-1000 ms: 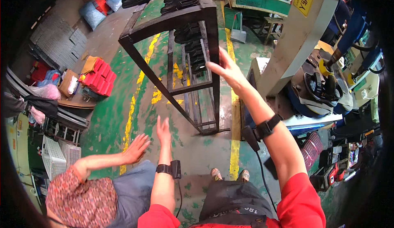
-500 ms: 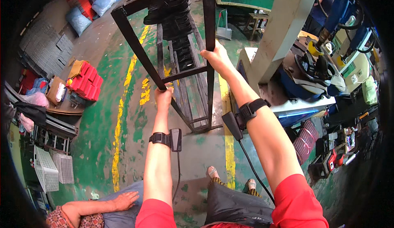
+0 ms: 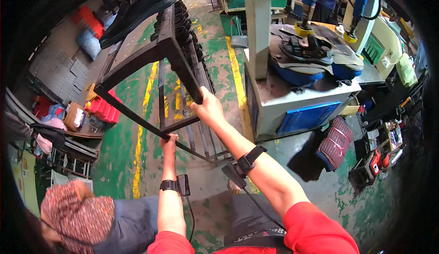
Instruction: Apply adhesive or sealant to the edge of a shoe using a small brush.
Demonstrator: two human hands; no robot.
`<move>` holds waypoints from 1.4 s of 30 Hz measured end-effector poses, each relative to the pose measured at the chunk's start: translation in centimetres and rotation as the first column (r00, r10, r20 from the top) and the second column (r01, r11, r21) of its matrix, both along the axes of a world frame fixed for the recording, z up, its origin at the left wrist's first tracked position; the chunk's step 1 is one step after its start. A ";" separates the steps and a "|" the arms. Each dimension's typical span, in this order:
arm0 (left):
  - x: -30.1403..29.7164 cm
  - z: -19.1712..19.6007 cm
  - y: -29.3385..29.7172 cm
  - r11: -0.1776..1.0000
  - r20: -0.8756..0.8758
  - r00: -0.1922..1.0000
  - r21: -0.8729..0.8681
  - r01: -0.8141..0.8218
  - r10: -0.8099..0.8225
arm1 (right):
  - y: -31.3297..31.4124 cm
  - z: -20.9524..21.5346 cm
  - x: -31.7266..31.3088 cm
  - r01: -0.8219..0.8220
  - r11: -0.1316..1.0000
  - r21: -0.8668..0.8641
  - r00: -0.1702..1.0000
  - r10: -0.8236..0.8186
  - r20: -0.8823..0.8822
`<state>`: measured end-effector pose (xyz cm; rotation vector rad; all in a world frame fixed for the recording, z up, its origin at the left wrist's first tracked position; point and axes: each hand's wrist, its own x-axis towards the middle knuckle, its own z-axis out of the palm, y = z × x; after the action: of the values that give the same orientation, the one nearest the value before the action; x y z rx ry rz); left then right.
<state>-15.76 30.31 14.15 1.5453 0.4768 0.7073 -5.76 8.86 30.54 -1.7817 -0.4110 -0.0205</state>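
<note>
A tall black metal shoe rack [image 3: 130, 66] stands in front of me. My left hand [image 3: 169, 141] is closed around its left post, just under where the lower crossbar joins. Higher up, my right hand [image 3: 208, 108] grips the right post, thumb pressed against the metal. A black shoe [image 3: 141, 14] rests on the top of the rack at upper left. Behind the right post, several more dark shoes [image 3: 183, 30] line the rack, partly hidden by it. Both my wrists carry black straps with small cabled boxes.
Close on my left, a person in a patterned top [image 3: 82, 215] bends over. A white machine stand [image 3: 270, 103] with blue-based fixtures stands right of the rack. A tied maroon bundle [image 3: 336, 143] lies on the floor beyond it. Red boxes [image 3: 104, 110] sit at left.
The rack has turned and its upper end now leans left in view, my hands still on it. My view has swung right. The person at left has moved and bends lower.
</note>
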 end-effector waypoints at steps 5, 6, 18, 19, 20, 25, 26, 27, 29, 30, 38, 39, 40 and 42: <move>-8.9 1.5 -7.9 0.998 -0.053 0.998 -0.044 -0.035 0.032 | -6.3 -0.3 -8.8 -0.034 0.999 -0.012 0.999 0.034 -0.011; -10.9 1.5 -9.4 1.000 -0.049 0.999 -0.028 -0.011 0.010 | -7.6 -0.4 -10.7 -0.015 1.000 0.009 0.999 0.015 0.043; -29.8 1.0 -26.0 0.988 -0.181 0.978 -0.100 -0.120 0.100 | -23.6 -1.3 -27.3 -0.030 0.995 0.093 0.976 0.009 0.216; -30.6 0.9 -27.5 0.987 -0.183 0.977 -0.100 -0.125 0.106 | -25.3 -1.7 -28.1 -0.019 0.995 0.098 0.966 -0.007 0.259; -32.2 0.6 -28.7 0.984 -0.215 0.970 -0.107 -0.142 0.117 | -26.6 -1.7 -29.3 -0.021 0.997 0.079 0.968 0.000 0.252; -39.5 0.8 -36.0 0.985 -0.244 0.962 -0.091 -0.146 0.120 | -32.8 -2.3 -35.7 -0.036 0.994 0.099 0.958 0.006 0.285; -40.5 1.2 -37.9 0.985 -0.241 0.963 -0.094 -0.145 0.119 | -34.3 -2.4 -36.8 -0.033 0.996 0.085 0.959 0.008 0.282; -41.3 1.6 -39.8 0.983 -0.222 0.966 -0.099 -0.157 0.132 | -35.5 -2.6 -37.7 -0.033 0.996 0.081 0.959 0.008 0.285; -43.7 1.6 -43.0 0.976 -0.206 0.965 -0.104 -0.189 0.165 | -38.1 -2.6 -40.0 -0.037 0.993 0.108 0.954 0.003 0.301; -44.7 1.4 -44.5 0.972 -0.185 0.964 -0.099 -0.213 0.193 | -39.6 -2.8 -41.1 -0.046 0.993 0.104 0.954 0.013 0.300; -54.6 -0.1 -56.4 0.983 -0.168 0.977 -0.105 -0.151 0.132 | -51.9 -2.7 -49.3 -0.061 0.997 0.046 0.964 0.047 0.261; -55.7 0.0 -58.0 0.982 -0.144 0.982 -0.121 -0.144 0.126 | -53.4 -2.9 -50.1 -0.066 0.997 0.051 0.965 0.050 0.256; -56.6 0.0 -59.3 0.982 -0.158 0.979 -0.116 -0.146 0.127 | -54.7 -2.9 -51.0 -0.060 0.997 0.053 0.965 0.045 0.257; -59.0 0.2 -61.7 0.985 -0.167 0.980 -0.108 -0.131 0.112 | -57.2 -2.8 -52.8 -0.088 0.994 0.072 0.954 0.063 0.292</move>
<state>-74.74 -31.41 14.34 1.4759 0.7269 0.6384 -58.58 -48.34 27.75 -1.6819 -0.6792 -0.2440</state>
